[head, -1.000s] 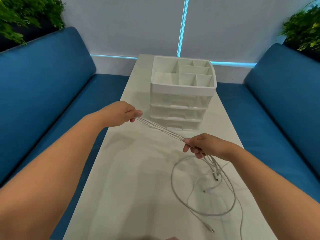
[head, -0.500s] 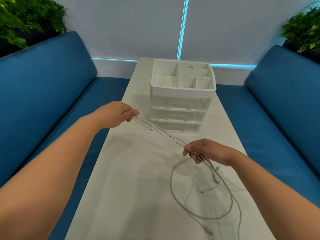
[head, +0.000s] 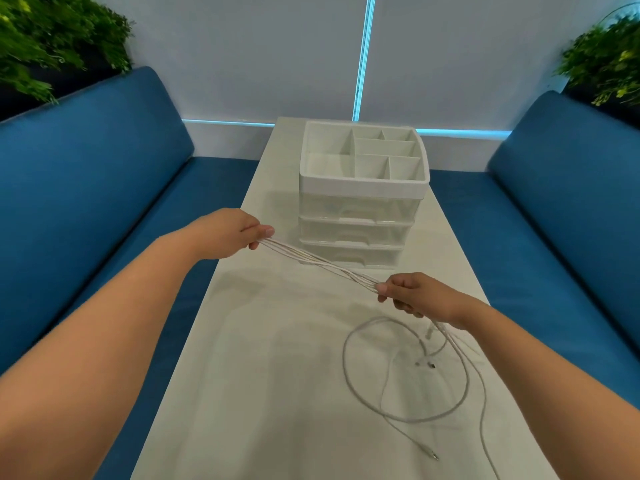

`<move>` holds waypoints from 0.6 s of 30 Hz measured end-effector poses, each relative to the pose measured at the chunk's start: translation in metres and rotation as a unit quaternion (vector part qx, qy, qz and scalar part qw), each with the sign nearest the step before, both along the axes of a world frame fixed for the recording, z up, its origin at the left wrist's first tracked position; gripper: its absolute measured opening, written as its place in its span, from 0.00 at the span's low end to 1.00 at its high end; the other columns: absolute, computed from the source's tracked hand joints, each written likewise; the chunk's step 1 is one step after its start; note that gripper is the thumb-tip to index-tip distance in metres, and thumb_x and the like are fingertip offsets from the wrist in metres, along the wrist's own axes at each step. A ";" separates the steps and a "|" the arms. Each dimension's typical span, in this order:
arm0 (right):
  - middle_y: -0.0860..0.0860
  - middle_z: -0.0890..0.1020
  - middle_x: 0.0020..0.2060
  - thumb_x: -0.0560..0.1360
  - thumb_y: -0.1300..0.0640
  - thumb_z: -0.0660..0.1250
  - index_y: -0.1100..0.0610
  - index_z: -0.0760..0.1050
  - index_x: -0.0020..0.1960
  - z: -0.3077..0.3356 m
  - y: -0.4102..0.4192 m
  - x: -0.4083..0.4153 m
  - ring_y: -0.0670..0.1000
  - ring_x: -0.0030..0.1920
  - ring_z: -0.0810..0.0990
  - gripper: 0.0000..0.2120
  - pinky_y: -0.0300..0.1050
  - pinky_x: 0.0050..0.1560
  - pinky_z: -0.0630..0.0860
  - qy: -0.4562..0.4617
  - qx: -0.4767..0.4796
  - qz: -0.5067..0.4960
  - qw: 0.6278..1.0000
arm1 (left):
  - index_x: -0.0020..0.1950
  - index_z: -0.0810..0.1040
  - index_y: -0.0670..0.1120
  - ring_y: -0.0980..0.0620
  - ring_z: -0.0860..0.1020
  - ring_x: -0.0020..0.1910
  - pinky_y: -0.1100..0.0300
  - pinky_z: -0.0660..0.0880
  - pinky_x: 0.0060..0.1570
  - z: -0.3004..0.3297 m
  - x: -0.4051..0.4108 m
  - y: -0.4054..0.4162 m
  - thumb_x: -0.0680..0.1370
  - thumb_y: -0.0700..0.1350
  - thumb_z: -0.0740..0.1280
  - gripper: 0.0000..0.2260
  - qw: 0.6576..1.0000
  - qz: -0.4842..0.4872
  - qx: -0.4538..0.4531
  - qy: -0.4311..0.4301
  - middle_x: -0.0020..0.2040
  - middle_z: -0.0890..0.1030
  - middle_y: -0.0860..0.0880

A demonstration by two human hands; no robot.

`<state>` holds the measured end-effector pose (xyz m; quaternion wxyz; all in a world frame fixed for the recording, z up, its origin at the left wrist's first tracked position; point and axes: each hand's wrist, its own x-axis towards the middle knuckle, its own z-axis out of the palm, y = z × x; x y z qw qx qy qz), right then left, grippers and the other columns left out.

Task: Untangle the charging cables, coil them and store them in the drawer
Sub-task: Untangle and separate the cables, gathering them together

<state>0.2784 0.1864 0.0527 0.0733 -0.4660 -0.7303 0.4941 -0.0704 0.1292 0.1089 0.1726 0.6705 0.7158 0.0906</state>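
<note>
Cables point(head: 460, 382) run off the bottom edge; their plug types too small to tell.

two hands point(head: 228, 233), one drawer unit point(head: 360, 209) with three drawers, two blue sofas point(head: 86, 161), two plants point(head: 52, 39), one table point(head: 277, 375)

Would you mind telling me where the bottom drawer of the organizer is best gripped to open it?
Grip the bottom drawer by the recessed pull at its front centre, coming from the near side, fingers hooked under; it faces the person and looks shut.
</note>
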 end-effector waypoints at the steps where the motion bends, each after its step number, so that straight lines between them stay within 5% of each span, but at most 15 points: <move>1: 0.47 0.72 0.31 0.79 0.44 0.64 0.57 0.80 0.47 0.000 0.000 0.004 0.47 0.32 0.67 0.17 0.38 0.35 0.67 0.022 -0.022 0.020 0.999 | 0.39 0.76 0.46 0.53 0.73 0.36 0.58 0.68 0.38 0.001 -0.003 -0.001 0.82 0.60 0.56 0.22 1.000 0.004 0.005 0.005 0.36 0.76 0.51; 6: 0.48 0.74 0.27 0.80 0.41 0.60 0.57 0.79 0.39 -0.008 0.005 0.008 0.47 0.29 0.70 0.22 0.40 0.39 0.69 -0.132 0.020 0.054 0.990 | 0.41 0.78 0.47 0.52 0.75 0.40 0.56 0.72 0.43 0.007 -0.007 -0.001 0.82 0.61 0.56 0.22 1.000 0.003 0.002 0.011 0.40 0.79 0.49; 11: 0.49 0.79 0.39 0.81 0.38 0.51 0.54 0.74 0.41 -0.016 0.003 -0.012 0.52 0.41 0.78 0.24 0.45 0.39 0.71 -0.355 0.231 -0.074 0.903 | 0.38 0.75 0.50 0.53 0.74 0.38 0.56 0.69 0.40 -0.002 0.010 0.006 0.82 0.61 0.55 0.21 1.000 -0.011 0.002 0.027 0.37 0.76 0.52; 14: 0.50 0.78 0.35 0.81 0.37 0.51 0.56 0.73 0.39 -0.015 0.005 -0.013 0.52 0.39 0.78 0.27 0.45 0.40 0.71 -0.315 0.202 -0.089 0.923 | 0.38 0.75 0.49 0.51 0.75 0.39 0.55 0.69 0.40 -0.001 0.008 0.007 0.82 0.61 0.54 0.22 0.999 -0.001 0.009 0.045 0.36 0.77 0.50; 18: 0.50 0.74 0.31 0.78 0.39 0.61 0.58 0.69 0.36 -0.010 0.000 0.007 0.48 0.33 0.76 0.23 0.43 0.44 0.70 -0.076 0.042 -0.035 0.996 | 0.40 0.77 0.48 0.49 0.77 0.43 0.50 0.75 0.48 0.003 -0.011 0.003 0.82 0.63 0.54 0.23 0.998 0.028 0.010 0.054 0.42 0.80 0.47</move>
